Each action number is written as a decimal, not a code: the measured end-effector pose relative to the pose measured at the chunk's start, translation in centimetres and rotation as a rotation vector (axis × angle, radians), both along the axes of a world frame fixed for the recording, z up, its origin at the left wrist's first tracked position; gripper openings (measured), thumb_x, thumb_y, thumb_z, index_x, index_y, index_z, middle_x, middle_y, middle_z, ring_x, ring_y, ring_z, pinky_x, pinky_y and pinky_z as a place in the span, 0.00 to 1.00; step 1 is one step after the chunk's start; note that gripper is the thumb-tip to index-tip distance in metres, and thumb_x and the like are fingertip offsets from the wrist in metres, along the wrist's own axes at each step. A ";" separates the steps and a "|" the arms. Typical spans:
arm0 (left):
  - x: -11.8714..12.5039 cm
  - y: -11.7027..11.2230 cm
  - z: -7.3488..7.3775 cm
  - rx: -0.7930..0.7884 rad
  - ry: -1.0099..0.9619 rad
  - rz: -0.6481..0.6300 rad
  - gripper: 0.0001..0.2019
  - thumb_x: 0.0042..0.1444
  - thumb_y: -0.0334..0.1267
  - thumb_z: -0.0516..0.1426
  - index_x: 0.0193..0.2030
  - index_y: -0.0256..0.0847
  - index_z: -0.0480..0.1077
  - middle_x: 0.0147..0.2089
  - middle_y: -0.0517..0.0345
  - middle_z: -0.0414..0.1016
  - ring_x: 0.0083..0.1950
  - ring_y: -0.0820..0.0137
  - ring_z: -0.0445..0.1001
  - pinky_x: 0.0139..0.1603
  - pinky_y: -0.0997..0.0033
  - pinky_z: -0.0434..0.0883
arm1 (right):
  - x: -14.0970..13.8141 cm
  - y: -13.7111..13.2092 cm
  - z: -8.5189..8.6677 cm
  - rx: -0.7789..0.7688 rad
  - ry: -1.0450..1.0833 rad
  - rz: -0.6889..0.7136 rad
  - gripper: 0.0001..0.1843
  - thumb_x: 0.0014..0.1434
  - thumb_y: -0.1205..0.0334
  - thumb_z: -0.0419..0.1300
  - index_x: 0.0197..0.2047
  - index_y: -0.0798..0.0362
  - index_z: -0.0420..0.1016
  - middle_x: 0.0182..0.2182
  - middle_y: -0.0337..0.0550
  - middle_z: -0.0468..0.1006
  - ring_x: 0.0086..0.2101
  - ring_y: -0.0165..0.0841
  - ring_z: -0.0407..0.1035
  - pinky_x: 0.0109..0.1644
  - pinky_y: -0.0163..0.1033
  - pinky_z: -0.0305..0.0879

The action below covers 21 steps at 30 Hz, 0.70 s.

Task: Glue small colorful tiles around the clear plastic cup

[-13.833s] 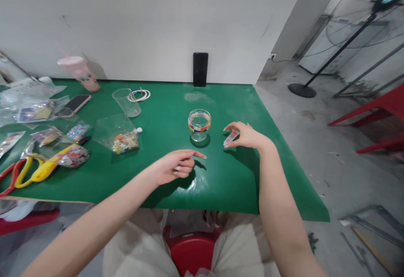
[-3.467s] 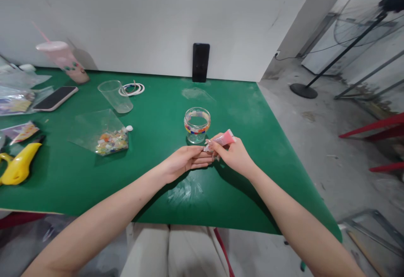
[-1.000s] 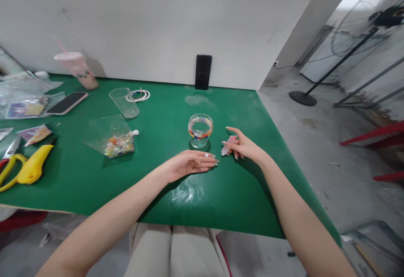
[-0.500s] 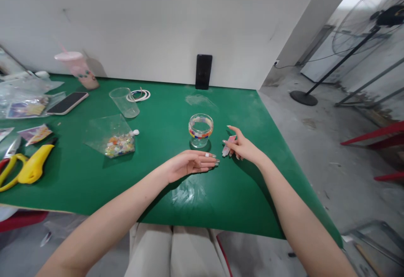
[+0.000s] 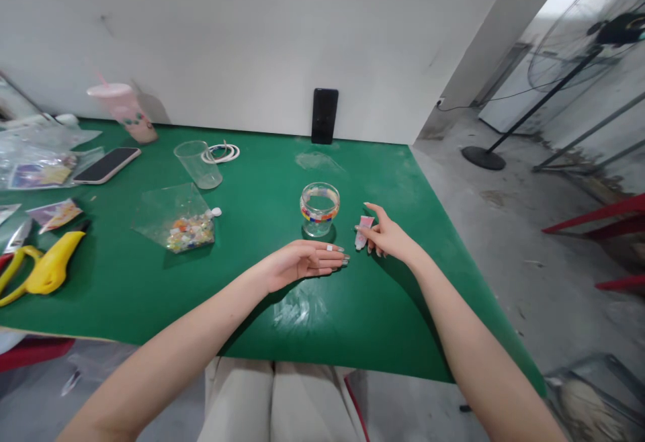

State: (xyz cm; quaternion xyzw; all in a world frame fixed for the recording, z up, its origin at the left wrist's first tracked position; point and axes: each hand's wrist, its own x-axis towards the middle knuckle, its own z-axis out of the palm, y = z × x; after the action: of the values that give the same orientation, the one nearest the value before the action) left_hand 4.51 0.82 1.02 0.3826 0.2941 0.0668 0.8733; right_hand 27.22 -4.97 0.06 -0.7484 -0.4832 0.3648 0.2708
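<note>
My left hand [image 5: 302,262] lies palm up over the green table [image 5: 252,254], fingers stretched out, with a tiny white square piece [image 5: 329,248] resting on a fingertip. My right hand [image 5: 385,235] is just right of it, fingers loosely curled around a small pink tube [image 5: 362,230] whose tip points down at the table. A small glass jar [image 5: 319,208] with a band of coloured tiles round its rim stands just beyond both hands.
A clear bag of coloured tile pieces [image 5: 187,227], an empty plastic cup [image 5: 198,163], a white cable [image 5: 220,153], a phone [image 5: 107,164], a pink tumbler [image 5: 124,111] and yellow cutters [image 5: 43,271] lie to the left. A black phone [image 5: 324,115] leans on the wall.
The right hand has tipped the pink tube more upright and drawn it slightly toward the left hand. The left hand stays still with the white piece on it.
</note>
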 end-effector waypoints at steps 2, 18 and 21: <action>0.0 0.0 0.1 0.000 0.003 0.005 0.21 0.41 0.24 0.55 0.45 0.32 0.73 0.55 0.40 0.72 0.56 0.58 0.72 0.59 0.61 0.63 | 0.0 0.0 0.0 -0.006 -0.002 -0.004 0.36 0.61 0.59 0.55 0.67 0.54 0.42 0.15 0.30 0.70 0.12 0.27 0.61 0.13 0.28 0.58; 0.1 -0.1 0.4 -0.004 0.056 0.031 0.17 0.40 0.26 0.58 0.41 0.32 0.74 0.54 0.41 0.74 0.54 0.59 0.73 0.56 0.62 0.67 | 0.4 -0.3 0.7 0.141 -0.067 -0.087 0.33 0.58 0.53 0.57 0.63 0.54 0.54 0.13 0.28 0.65 0.12 0.29 0.61 0.17 0.33 0.61; 0.2 -0.1 0.6 0.034 0.120 0.020 0.17 0.40 0.27 0.57 0.40 0.33 0.75 0.52 0.42 0.76 0.52 0.60 0.75 0.54 0.64 0.68 | 0.0 -0.5 1.6 0.383 -0.107 -0.083 0.30 0.52 0.52 0.63 0.57 0.50 0.65 0.21 0.34 0.72 0.25 0.33 0.72 0.35 0.39 0.71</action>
State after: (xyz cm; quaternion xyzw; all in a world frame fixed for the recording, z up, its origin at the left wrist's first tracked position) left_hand 4.69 0.74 1.66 0.3975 0.3487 0.0575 0.8468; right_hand 27.25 -5.44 1.63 -0.7209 -0.5261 0.2144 0.3968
